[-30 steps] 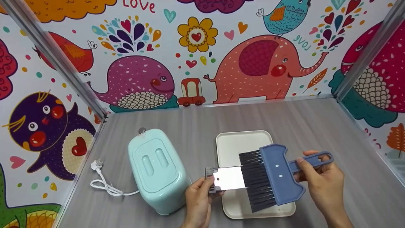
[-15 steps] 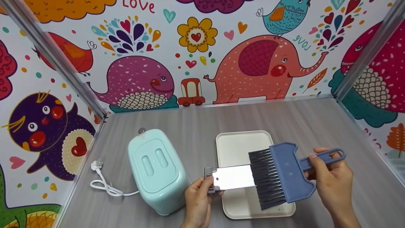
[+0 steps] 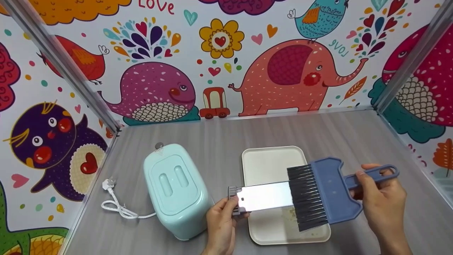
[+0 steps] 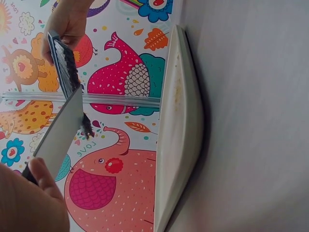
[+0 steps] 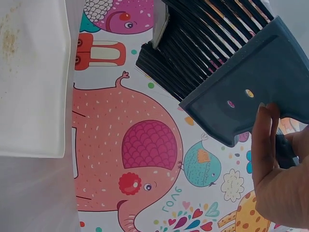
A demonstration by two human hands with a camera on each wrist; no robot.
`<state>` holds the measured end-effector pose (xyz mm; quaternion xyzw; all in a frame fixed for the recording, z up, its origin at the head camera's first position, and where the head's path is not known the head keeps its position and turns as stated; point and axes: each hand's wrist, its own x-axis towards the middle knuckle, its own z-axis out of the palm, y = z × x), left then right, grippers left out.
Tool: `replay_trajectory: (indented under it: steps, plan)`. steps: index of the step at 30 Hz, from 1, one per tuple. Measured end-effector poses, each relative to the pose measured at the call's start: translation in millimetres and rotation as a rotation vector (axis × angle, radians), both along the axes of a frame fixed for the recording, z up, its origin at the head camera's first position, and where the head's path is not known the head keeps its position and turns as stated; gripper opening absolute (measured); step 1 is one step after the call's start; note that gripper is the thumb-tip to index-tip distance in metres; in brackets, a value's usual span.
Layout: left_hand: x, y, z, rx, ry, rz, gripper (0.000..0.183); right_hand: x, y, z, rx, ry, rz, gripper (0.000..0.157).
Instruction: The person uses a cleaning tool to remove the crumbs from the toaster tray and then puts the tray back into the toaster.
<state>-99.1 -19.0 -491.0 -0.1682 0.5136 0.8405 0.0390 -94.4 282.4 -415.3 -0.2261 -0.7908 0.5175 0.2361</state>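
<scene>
Brush (image 3: 334, 192) gripped by right fingers (image 5: 264, 142) meets plate (image 3: 267, 197) pinched by left fingers (image 3: 230, 208), one each, over one tray (image 3: 270, 163).

Left hand (image 3: 221, 214) in from the bottom middle of head view, pinching: left thumb (image 3: 231, 203) laid on top, fingers bent in underneath, a bit of fingertip poking out below. Left wrist (image 3: 220, 244) bare, cut off by the frame edge. Right hand (image 3: 384, 194) well apart, over on the person's right, gripping; right thumb (image 3: 366, 179) lies along the top, pointing up and leftward, other fingers tucked behind and under. Right forearm (image 3: 394, 239) bare, slants up from the lower right corner. Right-wrist view adds two right fingers (image 5: 264, 140) side by side, near straight (rest mostly out of sight). Both hands raised, fingertip ends facing inward.
</scene>
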Motion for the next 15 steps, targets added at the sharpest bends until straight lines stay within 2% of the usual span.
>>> replay_trajectory:
  steps: [6, 15]
  plan:
    - [0.9, -0.7, 1.1, 0.014, -0.001, -0.003, 0.022, -0.4, 6.4, 4.4, -0.021, -0.024, -0.019, 0.014]
    - [0.4, 0.2, -2.2, 0.006, -0.002, -0.006, 0.024, -1.8, 15.4, 9.7, -0.137, -0.04, -0.058, 0.011]
